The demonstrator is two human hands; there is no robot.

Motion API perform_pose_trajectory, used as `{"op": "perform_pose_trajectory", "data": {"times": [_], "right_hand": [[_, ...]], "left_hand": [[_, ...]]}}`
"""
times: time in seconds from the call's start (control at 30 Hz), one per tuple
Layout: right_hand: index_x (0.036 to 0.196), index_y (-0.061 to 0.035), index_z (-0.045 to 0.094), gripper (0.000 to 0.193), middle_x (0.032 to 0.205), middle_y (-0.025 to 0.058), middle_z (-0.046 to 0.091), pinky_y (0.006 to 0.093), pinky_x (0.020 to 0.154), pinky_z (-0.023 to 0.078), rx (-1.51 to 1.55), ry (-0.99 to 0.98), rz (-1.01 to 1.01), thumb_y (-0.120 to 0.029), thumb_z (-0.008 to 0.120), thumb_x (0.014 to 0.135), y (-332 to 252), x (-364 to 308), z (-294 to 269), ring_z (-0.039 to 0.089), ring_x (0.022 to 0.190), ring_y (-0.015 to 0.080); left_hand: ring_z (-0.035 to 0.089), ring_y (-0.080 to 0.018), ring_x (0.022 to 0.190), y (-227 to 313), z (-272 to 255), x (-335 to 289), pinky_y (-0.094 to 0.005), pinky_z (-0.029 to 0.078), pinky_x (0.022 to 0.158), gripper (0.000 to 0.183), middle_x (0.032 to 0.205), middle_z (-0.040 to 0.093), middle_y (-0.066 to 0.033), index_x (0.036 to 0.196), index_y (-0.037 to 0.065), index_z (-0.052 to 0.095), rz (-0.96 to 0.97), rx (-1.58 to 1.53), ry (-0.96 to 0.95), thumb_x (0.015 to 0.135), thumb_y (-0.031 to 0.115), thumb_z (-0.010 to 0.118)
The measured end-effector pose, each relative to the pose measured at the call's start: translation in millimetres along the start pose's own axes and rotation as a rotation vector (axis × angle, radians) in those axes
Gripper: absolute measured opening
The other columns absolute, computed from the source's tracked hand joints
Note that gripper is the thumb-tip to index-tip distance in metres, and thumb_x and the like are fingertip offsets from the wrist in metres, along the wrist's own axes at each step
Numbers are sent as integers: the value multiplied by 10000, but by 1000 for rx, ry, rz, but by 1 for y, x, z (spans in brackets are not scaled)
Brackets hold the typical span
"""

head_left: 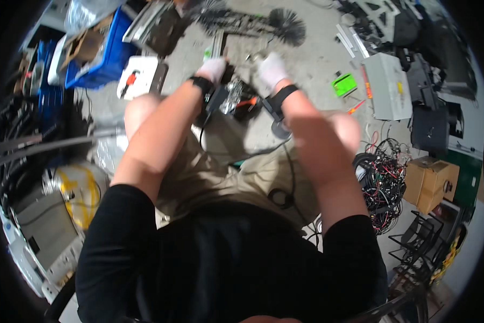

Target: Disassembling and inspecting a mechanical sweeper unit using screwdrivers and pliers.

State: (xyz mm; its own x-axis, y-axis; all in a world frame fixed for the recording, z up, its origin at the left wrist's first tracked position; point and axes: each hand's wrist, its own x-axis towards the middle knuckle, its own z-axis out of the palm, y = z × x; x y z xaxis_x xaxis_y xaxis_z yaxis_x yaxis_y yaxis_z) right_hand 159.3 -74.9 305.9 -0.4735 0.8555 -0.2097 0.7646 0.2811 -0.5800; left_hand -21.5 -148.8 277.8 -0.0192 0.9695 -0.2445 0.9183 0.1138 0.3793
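My left hand (214,69), in a white glove, is beyond my knees, next to a dark object at its right. Its fingers look curled, but what they hold, if anything, is hidden. My right hand (272,70), also gloved in white, is close to a small round metal part (258,55); its fingertips are too blurred to show a grip. A black device with a dark strap sits on each wrist. Nearer me, between the forearms, lies a heap of shiny metal pieces (235,94) with an orange-handled tool (247,102) beside it.
Ahead lie round black brushes (287,27) on a long frame. To the left stand a blue bin (108,56) and a white panel (137,78). Rightward are a bright green tray (344,85), a grey metal case (387,89), tangled cables (384,180) and a cardboard box (430,184).
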Motion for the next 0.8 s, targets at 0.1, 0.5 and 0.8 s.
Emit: {"op": "perform_pose_trajectory", "data": {"times": [0.1, 0.5, 0.8], "right_hand": [[1001, 26, 626, 291, 907, 222, 663, 363, 695, 521, 253, -4, -174, -225, 537, 885, -40, -7, 4, 678, 792, 308], [1186, 10, 513, 267, 949, 130, 637, 246, 564, 514, 804, 35, -10, -87, 458, 943, -35, -1, -2, 649, 693, 174], [1182, -11, 559, 273, 904, 100, 653, 227, 559, 503, 953, -10, 74, -81, 498, 925, -34, -3, -4, 609, 655, 123]], "left_hand": [[667, -232, 815, -75, 29, 7, -337, 522, 698, 156, 894, 685, -115, 957, 39, 635, -373, -977, -59, 846, 80, 534], [626, -196, 737, -2, -21, -12, -303, 528, 561, 199, 912, 638, -102, 1061, 50, 509, -464, -1680, 76, 963, 203, 428], [615, -178, 752, 4, -28, -18, -295, 497, 621, 234, 862, 641, -69, 1009, 67, 550, -448, -1703, 130, 947, 270, 451]]}}
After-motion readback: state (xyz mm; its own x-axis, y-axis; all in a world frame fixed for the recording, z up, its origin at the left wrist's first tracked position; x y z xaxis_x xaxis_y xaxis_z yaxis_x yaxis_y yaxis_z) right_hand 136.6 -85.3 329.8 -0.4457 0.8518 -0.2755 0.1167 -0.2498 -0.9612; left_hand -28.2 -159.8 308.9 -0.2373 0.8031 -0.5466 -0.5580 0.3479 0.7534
